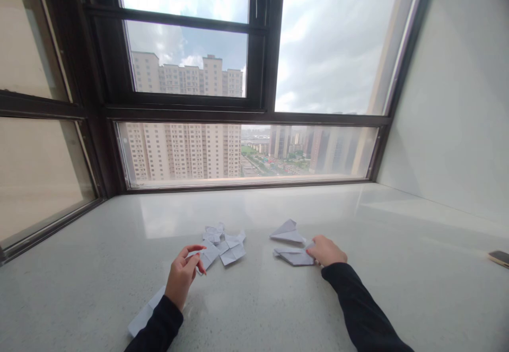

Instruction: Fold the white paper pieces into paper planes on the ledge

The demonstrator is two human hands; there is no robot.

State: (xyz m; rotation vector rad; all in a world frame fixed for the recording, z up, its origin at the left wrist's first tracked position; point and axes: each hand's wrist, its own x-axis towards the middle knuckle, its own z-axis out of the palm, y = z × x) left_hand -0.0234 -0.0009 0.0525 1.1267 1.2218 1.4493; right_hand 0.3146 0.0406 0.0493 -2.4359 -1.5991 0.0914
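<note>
My right hand (328, 251) pinches the near end of a white paper airplane (296, 256), which lies low over the sill with its nose to the left. Just behind it rests a second paper airplane (287, 231), its tail close to my fingers. My left hand (183, 273) is held with its fingers bent and apart, holding nothing. Beyond its fingertips lies a folded paper piece (208, 255), partly covered by them. Two more folded paper shapes, one squarish (233, 249) and one crumpled-looking (213, 232), sit against it.
A folded white sheet (147, 312) lies at the lower left, partly hidden by my left sleeve. The pale speckled sill (254, 309) runs to a dark window frame (254, 185). A white wall (449, 103) bounds the right. A dark flat object (499, 258) lies at the right edge.
</note>
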